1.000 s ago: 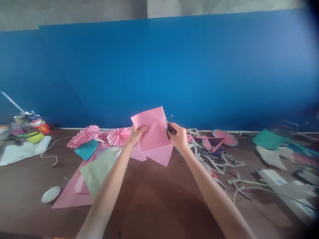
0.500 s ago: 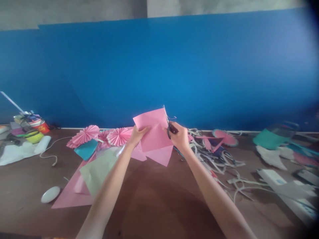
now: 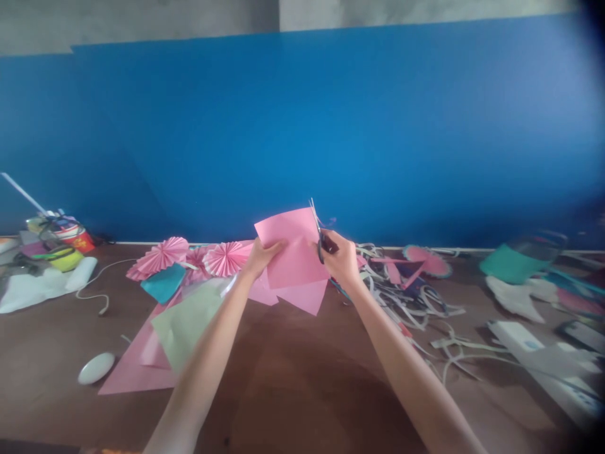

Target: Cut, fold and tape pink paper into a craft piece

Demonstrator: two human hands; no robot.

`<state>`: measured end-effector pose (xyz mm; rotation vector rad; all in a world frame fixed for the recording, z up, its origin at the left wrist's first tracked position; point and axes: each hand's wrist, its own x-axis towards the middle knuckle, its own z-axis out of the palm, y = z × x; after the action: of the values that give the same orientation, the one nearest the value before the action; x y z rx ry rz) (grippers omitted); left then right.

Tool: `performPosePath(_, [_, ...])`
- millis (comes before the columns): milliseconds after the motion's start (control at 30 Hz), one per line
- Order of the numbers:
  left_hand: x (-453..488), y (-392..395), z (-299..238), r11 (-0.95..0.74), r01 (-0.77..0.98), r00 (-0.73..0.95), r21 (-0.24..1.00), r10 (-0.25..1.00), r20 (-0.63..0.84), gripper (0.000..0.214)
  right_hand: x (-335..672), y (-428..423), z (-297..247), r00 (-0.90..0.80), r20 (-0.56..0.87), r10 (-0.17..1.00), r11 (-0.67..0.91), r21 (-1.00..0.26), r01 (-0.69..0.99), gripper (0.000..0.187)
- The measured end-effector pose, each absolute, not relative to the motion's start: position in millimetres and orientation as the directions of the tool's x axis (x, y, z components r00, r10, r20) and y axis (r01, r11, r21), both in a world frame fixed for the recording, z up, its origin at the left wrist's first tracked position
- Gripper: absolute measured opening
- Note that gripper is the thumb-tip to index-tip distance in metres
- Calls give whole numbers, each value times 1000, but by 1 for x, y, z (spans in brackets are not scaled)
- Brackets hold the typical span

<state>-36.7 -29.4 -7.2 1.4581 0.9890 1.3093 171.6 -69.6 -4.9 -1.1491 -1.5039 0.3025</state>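
Note:
My left hand (image 3: 263, 257) grips a pink sheet of paper (image 3: 295, 246) by its left side, thumb lying on top. In my right hand (image 3: 341, 255) is a pair of scissors (image 3: 320, 236) with dark handles, its blades pointing up along the sheet's right edge. A thin curl of paper shows just right of the blades. Under the held sheet, more pink paper (image 3: 307, 297) lies on the brown table. The fingers behind the sheet are hidden.
Pleated pink paper fans (image 3: 227, 259), a teal piece (image 3: 164, 283) and pale green paper (image 3: 186, 321) lie left. A white mouse (image 3: 96, 368) is nearer. Tangled paper strips (image 3: 416, 306) and a white power strip (image 3: 543, 359) are right. A blue panel (image 3: 302, 139) stands behind.
The pink sheet has shifted very slightly right. Both hands keep nearly the same place, and the scissors stay at the sheet's right edge.

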Motion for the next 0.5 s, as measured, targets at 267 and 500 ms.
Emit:
performPosePath(267, [-35,-30,-7,-252,4,131,968,960,249,45,175,-69,-5,128,608,783,489,-730,478,36])
performPosePath(500, [-37,-29,-7,-263,1,132,965,956,261,45,178,-69,-3,114,621,775,503,-717,483,38])
